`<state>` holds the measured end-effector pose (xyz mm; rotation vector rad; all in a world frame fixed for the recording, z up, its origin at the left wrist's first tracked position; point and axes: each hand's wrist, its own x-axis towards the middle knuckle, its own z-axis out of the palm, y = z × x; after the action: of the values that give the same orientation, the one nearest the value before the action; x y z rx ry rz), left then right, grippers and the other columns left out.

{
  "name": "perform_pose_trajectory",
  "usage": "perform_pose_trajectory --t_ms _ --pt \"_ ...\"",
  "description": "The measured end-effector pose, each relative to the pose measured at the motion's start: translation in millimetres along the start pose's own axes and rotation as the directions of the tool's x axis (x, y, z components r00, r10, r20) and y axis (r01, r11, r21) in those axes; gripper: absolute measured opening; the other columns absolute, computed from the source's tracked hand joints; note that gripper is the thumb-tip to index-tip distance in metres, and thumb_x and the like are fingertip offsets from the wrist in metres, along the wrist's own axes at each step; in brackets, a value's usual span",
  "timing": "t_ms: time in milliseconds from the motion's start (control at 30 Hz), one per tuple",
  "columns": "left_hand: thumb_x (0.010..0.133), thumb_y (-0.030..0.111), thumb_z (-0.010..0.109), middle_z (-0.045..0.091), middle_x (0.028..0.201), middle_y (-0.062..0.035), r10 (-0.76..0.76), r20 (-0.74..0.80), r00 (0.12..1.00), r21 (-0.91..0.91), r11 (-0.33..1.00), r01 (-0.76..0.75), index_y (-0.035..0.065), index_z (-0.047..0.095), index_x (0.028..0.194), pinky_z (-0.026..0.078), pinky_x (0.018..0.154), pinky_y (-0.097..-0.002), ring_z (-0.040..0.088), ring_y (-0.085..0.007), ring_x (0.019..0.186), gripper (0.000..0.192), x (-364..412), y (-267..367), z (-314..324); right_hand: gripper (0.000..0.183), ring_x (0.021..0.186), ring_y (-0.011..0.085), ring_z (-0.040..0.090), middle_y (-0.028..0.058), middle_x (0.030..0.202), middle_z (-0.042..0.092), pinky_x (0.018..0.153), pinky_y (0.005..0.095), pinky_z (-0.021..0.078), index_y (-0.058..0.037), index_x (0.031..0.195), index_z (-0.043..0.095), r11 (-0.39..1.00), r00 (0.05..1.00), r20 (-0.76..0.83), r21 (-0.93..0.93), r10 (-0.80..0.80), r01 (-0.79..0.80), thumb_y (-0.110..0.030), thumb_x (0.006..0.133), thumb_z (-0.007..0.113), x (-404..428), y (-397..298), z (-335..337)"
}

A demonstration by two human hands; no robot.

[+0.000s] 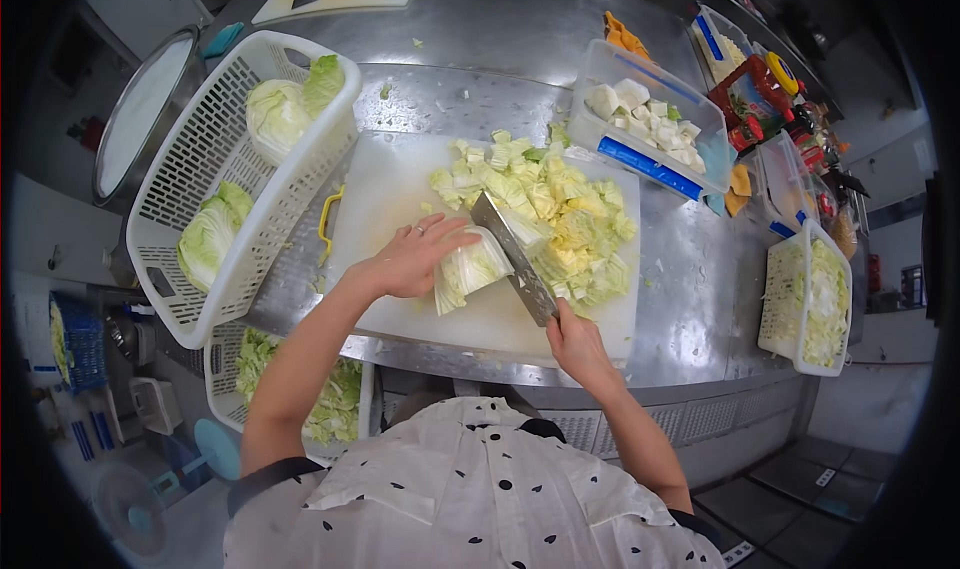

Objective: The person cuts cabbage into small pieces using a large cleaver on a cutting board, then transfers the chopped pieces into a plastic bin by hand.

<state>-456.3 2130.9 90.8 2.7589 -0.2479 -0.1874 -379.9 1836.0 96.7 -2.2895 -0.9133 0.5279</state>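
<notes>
On the white cutting board, a piece of napa cabbage lies under my left hand, whose fingers press on its top and left side. My right hand grips the handle of a cleaver. Its broad blade stands along the right cut side of the cabbage piece, with bits of cabbage stuck to it. Right of and beyond the blade spreads a pile of chopped cabbage, pale green and yellow. The cleaver's handle is mostly hidden in my fist.
A white slotted basket with two cabbages stands at the left, and a basket of leaves sits below. At the back right is a clear plastic container of white cubes. Another cabbage basket stands at the steel table's right end.
</notes>
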Motion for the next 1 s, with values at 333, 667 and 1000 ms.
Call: perform_pose_trajectory --t_ms 333,667,1000 --pt "0.057 0.032 0.075 0.032 0.128 -0.0214 -0.175 0.288 0.942 -0.134 0.966 0.221 0.0131 0.032 0.133 0.041 0.092 -0.0470 0.045 -0.0409 0.113 0.090 -16 21 9 0.019 0.060 0.0426 0.056 0.0248 0.064 0.056 0.054 0.0490 0.0430 0.0004 0.101 0.047 0.998 0.998 -0.007 0.021 -0.066 0.066 -0.006 0.084 0.052 6 -8 9" --pt "0.066 0.017 0.076 0.048 0.113 -0.0112 -0.429 -0.286 0.857 -0.473 0.841 0.263 0.0089 0.054 0.108 0.048 0.084 -0.0394 0.055 -0.0298 0.100 0.048 -58 5 33 0.017 0.061 0.0421 0.056 0.0235 0.066 0.056 0.054 0.0480 0.0430 0.0008 0.099 0.047 0.981 0.979 0.186 -0.153 -0.089 0.118 -0.006 0.084 0.051 -7 0 -13" --pt "0.075 0.005 0.068 0.056 0.100 -0.0098 -0.606 -0.422 0.674 -0.725 0.672 0.151 0.0043 0.055 0.107 0.053 0.074 -0.0309 0.061 -0.0229 0.082 0.034 -60 47 74 0.015 0.060 0.0419 0.056 0.0234 0.066 0.056 0.054 0.0488 0.0426 0.0011 0.098 0.047 0.994 0.994 0.003 -0.019 -0.107 0.107 -0.006 0.085 0.051 -10 -48 -29"
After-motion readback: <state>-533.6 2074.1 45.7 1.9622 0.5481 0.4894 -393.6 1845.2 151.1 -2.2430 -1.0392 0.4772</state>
